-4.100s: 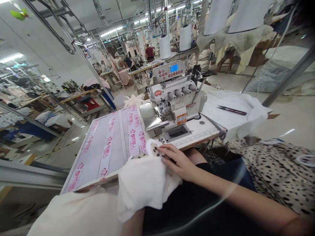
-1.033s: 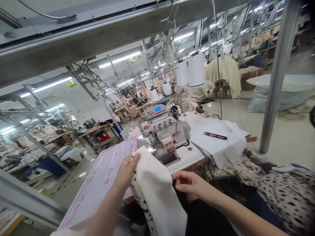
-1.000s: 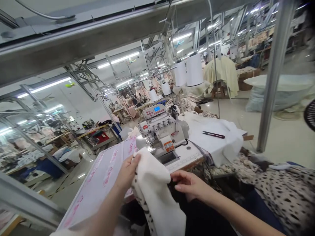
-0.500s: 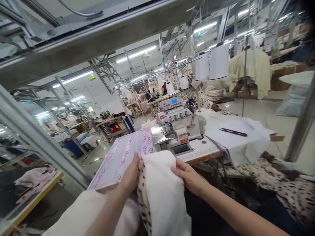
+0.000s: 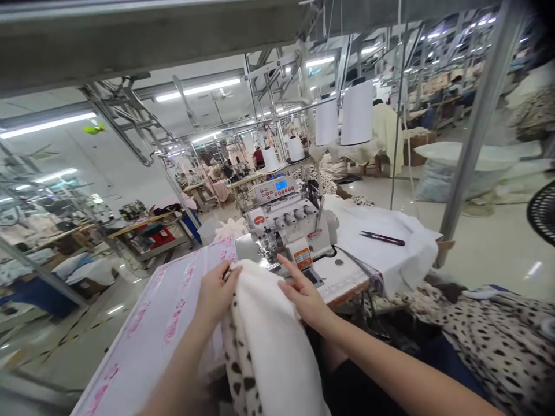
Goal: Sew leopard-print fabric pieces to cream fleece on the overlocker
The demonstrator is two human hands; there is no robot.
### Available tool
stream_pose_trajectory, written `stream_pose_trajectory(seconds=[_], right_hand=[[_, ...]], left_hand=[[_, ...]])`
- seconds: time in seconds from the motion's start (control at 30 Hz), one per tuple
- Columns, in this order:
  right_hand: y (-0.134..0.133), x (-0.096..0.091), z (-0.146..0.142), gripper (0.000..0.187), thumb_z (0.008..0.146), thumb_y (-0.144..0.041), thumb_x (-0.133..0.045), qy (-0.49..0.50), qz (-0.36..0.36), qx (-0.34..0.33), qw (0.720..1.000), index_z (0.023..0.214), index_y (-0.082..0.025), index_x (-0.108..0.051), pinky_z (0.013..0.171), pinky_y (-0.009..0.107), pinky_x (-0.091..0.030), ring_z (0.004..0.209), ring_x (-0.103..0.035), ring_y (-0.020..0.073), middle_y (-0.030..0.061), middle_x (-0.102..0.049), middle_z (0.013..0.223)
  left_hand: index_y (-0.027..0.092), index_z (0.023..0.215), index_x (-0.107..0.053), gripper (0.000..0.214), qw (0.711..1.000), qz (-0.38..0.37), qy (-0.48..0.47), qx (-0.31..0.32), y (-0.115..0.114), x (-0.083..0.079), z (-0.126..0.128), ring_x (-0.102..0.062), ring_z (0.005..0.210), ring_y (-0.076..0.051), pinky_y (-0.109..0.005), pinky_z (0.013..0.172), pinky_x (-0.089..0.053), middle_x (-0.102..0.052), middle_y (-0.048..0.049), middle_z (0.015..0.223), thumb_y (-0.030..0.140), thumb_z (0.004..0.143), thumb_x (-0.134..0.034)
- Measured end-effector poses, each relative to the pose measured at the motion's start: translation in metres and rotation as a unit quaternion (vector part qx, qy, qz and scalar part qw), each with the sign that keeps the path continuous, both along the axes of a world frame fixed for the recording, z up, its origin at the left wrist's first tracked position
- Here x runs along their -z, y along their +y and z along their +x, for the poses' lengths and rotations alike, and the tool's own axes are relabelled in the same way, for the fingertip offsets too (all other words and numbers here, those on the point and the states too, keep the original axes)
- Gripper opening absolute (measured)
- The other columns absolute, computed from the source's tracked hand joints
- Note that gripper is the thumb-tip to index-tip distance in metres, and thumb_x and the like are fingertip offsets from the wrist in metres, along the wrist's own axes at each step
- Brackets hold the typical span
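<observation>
At the centre of the frame, the left hand (image 5: 217, 292) is pinching the top corner of a white cloth with a spotted side (image 5: 277, 341), which is hanging down to the bottom edge. The right hand (image 5: 307, 297) is spreading its thumb and index finger at the cloth's right edge, its other fingers hiding, so any grip is escaping view. Just above, a sewing machine (image 5: 288, 222) is standing.
</observation>
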State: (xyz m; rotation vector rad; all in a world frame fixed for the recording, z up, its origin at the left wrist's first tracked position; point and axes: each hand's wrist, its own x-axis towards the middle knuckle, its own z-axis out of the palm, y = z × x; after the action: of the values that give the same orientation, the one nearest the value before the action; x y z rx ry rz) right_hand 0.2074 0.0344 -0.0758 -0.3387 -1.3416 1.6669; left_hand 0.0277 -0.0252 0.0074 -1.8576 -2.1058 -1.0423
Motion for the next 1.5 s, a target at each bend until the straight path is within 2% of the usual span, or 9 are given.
stream_pose_trajectory(seconds=[0.1,0.17,0.33,0.57,0.7,0.83,1.2,1.4,1.5], right_hand=[[0.026,0.026,-0.016,0.048,0.08,-0.038,-0.054,-0.052,0.026,0.088,0.994,0.124,-0.02,-0.049,0.066,0.026,-0.045,0.072,-0.056,0.0141,0.0028,-0.063,0.08],[0.033,0.039,-0.019,0.038,0.082,-0.035,-0.051,-0.072,0.053,0.105,0.99,0.116,-0.019,-0.057,0.088,0.034,-0.041,0.1,-0.054,0.0193,0.0071,-0.061,0.109],[0.033,0.043,-0.012,0.041,0.084,-0.027,-0.048,-0.09,0.107,0.067,0.988,0.125,-0.023,-0.047,0.1,0.038,-0.033,0.118,-0.045,0.0197,0.0059,-0.049,0.129],[0.042,0.025,-0.009,0.051,0.085,-0.013,-0.041,-0.116,0.221,0.149,0.957,0.133,-0.029,-0.035,0.098,0.036,-0.036,0.121,-0.039,0.0186,0.003,-0.04,0.135],[0.037,0.037,-0.003,0.044,0.085,-0.013,-0.039,-0.141,0.202,0.163,0.955,0.126,-0.028,-0.044,0.076,0.028,-0.048,0.101,-0.052,0.016,0.007,-0.03,0.138],[0.031,0.052,0.003,0.04,0.085,-0.015,-0.04,-0.161,0.183,0.148,0.959,0.123,-0.027,-0.046,0.07,0.026,-0.047,0.075,-0.053,0.0102,0.0076,-0.044,0.118],[0.033,0.059,0.006,0.04,0.086,-0.025,-0.044,-0.218,0.139,0.109,0.96,0.126,-0.025,-0.043,0.066,0.027,-0.045,0.08,-0.053,0.0151,0.0064,-0.056,0.101],[0.006,0.062,0.014,0.077,0.075,-0.035,-0.06,-0.138,-0.008,-0.038,0.99,0.138,-0.021,-0.018,0.059,0.024,-0.042,0.064,-0.05,0.0121,0.0031,-0.059,0.086],[-0.023,0.086,0.023,0.057,0.069,-0.047,-0.063,-0.171,0.022,-0.133,0.976,0.116,-0.018,-0.051,0.061,0.024,-0.042,0.066,-0.049,0.0142,0.0,-0.053,0.072]], left_hand=[[0.013,0.104,-0.052,0.031,0.999,0.034,0.032,0.012,0.033,0.033,0.001,-0.051,0.095,-0.022,-0.039,0.086,-0.041,-0.056,-0.01,0.099,0.031,0.08,-0.044],[0.014,0.107,-0.051,0.03,0.996,0.039,0.067,0.046,0.04,0.056,0.008,-0.048,0.105,-0.021,-0.04,0.093,-0.037,-0.054,-0.0114,0.107,0.028,0.083,-0.041],[0.014,0.124,-0.038,0.04,0.982,0.061,0.17,0.053,0.039,0.085,0.018,-0.046,0.112,-0.023,-0.044,0.093,-0.038,-0.051,-0.0129,0.12,0.025,0.086,-0.039],[0.022,0.136,-0.025,0.05,0.977,0.011,0.194,0.09,0.036,0.078,0.009,-0.036,0.122,-0.022,-0.042,0.096,-0.034,-0.044,-0.0075,0.131,0.027,0.087,-0.038],[0.027,0.135,-0.028,0.049,0.965,-0.02,0.241,0.104,0.024,0.08,0.007,-0.028,0.127,-0.021,-0.04,0.1,-0.029,-0.04,-0.0016,0.136,0.025,0.087,-0.038],[0.028,0.135,-0.029,0.048,0.969,-0.04,0.233,0.074,0.019,0.081,0.008,-0.027,0.127,-0.023,-0.042,0.098,-0.029,-0.037,-0.0021,0.137,0.029,0.087,-0.037],[0.028,0.132,-0.036,0.047,0.972,-0.1,0.21,-0.014,0.039,0.072,0.019,-0.03,0.125,-0.033,-0.055,0.09,-0.031,-0.037,-0.0068,0.137,0.041,0.087,-0.033],[0.03,0.132,-0.034,0.047,0.981,-0.089,0.17,0.011,0.037,0.073,0.016,-0.024,0.129,-0.03,-0.054,0.096,-0.028,-0.033,-0.0049,0.14,0.039,0.086,-0.036],[0.031,0.133,-0.031,0.048,0.992,-0.071,0.086,0.052,0.03,0.079,0.01,-0.015,0.133,-0.026,-0.051,0.105,-0.02,-0.022,-0.0027,0.144,0.037,0.086,-0.039]])
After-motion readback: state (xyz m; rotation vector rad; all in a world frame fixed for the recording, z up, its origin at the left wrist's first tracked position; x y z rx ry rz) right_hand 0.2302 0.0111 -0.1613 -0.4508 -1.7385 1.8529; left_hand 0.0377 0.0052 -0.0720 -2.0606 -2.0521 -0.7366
